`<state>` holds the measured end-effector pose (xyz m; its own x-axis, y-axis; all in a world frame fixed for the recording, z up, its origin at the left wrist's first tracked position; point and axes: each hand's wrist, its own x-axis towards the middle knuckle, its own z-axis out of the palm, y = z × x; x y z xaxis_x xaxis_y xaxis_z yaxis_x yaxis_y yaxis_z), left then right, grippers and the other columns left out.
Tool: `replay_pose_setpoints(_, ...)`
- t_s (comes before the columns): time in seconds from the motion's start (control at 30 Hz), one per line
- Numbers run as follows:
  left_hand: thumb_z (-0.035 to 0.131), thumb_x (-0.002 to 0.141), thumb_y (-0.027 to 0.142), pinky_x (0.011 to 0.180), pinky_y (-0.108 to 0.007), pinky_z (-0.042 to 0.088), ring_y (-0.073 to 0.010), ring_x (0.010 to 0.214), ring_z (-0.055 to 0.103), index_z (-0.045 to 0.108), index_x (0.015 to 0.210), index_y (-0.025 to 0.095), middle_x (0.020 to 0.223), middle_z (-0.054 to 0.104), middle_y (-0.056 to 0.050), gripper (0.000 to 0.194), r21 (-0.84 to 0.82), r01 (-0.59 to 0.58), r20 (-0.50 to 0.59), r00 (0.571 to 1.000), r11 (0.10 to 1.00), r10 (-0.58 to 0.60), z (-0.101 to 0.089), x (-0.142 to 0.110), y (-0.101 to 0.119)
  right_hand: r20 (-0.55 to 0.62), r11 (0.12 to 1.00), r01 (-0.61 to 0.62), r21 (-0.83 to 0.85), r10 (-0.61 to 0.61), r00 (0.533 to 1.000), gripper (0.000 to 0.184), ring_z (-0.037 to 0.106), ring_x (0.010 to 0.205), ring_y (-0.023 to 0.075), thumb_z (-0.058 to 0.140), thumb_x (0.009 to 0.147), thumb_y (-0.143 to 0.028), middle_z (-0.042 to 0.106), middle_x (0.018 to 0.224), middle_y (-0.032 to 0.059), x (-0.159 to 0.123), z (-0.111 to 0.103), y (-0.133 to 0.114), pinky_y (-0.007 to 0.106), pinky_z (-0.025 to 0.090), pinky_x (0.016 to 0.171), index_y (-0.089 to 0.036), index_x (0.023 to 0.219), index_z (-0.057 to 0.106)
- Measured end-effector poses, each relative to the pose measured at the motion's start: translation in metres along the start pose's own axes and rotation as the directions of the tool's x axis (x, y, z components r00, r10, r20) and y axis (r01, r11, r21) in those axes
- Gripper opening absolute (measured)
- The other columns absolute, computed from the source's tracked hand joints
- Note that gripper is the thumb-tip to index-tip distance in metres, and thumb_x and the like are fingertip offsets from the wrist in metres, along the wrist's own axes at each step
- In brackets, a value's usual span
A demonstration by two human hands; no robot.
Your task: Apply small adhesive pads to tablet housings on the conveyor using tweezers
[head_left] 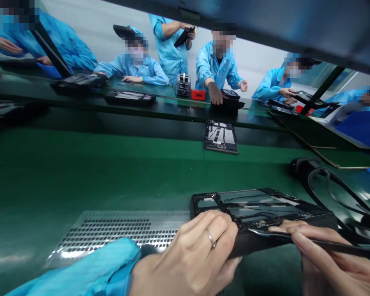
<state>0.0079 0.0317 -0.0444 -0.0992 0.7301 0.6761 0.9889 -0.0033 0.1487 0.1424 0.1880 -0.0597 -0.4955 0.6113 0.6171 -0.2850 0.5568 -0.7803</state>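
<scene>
An opened tablet (pixel 253 205), its batteries and cables bare, lies in a thick black holder (pixel 259 242) in front of me. My left hand (pixel 197 250), with a ring on one finger, is closed on the near left edge of the tablet and holder; its fingertips are partly hidden. Between the fingers of my right hand (pixel 336 255) is a pair of dark tweezers (pixel 320 243). Their pale tips reach the tablet's near edge, by a small board. Whether the tips grip anything, I cannot tell.
Left of the holder lies a clear sheet with rows of small dark stickers (pixel 111 234). Another opened tablet (pixel 221 137) rests on the green belt (pixel 95 172) ahead. A black cabled device (pixel 308 168) stands right. Several co-workers in blue coats (pixel 217 61) work across the line, below an overhead shelf (pixel 265 24).
</scene>
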Motion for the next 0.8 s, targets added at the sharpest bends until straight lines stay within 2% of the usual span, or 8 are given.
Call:
replay_pose_setpoints(0.27,0.034,0.093,0.018,0.072,-0.024,0.053,-0.0155,0.079,0.060,0.058,0.089,0.010,0.084,0.063,-0.007,0.026,0.010,0.003,0.016,1.000,1.000,-0.003,-0.004,-0.001,0.002,-0.025,1.000,-0.028,0.013,0.028,0.999,0.019,0.068,0.063,0.0171,0.070,0.066,-0.008,0.070,0.070,-0.0004,0.001,0.002,0.000,0.023,0.058,0.064,-0.025,0.075,0.073)
replay_pose_setpoints(0.37,0.037,0.092,0.017,0.074,-0.025,0.053,-0.0156,0.081,0.061,0.058,0.090,0.011,0.086,0.064,-0.007,0.021,0.019,0.014,0.024,1.000,1.000,-0.014,-0.002,-0.001,0.002,-0.020,1.000,0.004,-0.006,-0.004,1.000,0.021,0.068,0.062,0.0154,0.069,0.067,-0.009,0.071,0.070,-0.0019,0.001,0.002,0.001,0.021,0.057,0.066,-0.026,0.078,0.073)
replay_pose_setpoints(0.5,0.044,0.089,0.018,0.073,-0.024,0.052,-0.0155,0.079,0.061,0.058,0.088,0.011,0.085,0.063,-0.006,0.015,0.031,0.001,0.002,1.000,1.000,-0.001,0.001,0.000,0.001,0.010,0.989,0.098,-0.107,-0.097,0.995,0.030,0.068,0.065,0.0163,0.068,0.063,0.000,0.071,0.074,-0.0033,-0.002,-0.001,0.001,0.022,0.057,0.065,-0.025,0.079,0.072)
replay_pose_setpoints(0.63,0.033,0.094,0.018,0.071,-0.024,0.051,-0.0152,0.077,0.060,0.058,0.086,0.011,0.084,0.063,-0.007,0.027,0.014,-0.001,-0.010,1.000,1.000,0.001,0.003,0.000,0.000,0.054,0.985,0.117,-0.123,-0.111,0.992,0.034,0.068,0.069,0.0137,0.066,0.065,0.001,0.071,0.078,-0.0054,-0.002,-0.003,0.004,0.018,0.055,0.071,-0.027,0.084,0.071)
replay_pose_setpoints(0.7,0.026,0.096,0.020,0.068,-0.024,0.051,-0.0153,0.076,0.060,0.058,0.085,0.010,0.082,0.063,-0.007,0.035,0.001,-0.017,-0.033,0.999,1.000,0.017,0.005,-0.002,-0.001,0.062,0.991,0.088,-0.102,-0.082,0.995,0.027,0.068,0.068,0.0141,0.065,0.069,-0.004,0.071,0.076,-0.0049,-0.002,-0.003,0.005,0.019,0.056,0.068,-0.027,0.082,0.071)
replay_pose_setpoints(0.8,0.024,0.096,0.021,0.065,-0.024,0.050,-0.0156,0.075,0.060,0.058,0.085,0.010,0.081,0.063,-0.007,0.037,-0.009,-0.036,-0.041,0.999,0.999,0.036,0.008,-0.004,-0.003,0.045,0.993,0.077,-0.089,-0.074,0.996,0.014,0.068,0.065,0.0189,0.066,0.072,-0.012,0.071,0.071,-0.0018,-0.003,-0.001,0.001,0.026,0.057,0.062,-0.025,0.075,0.071)
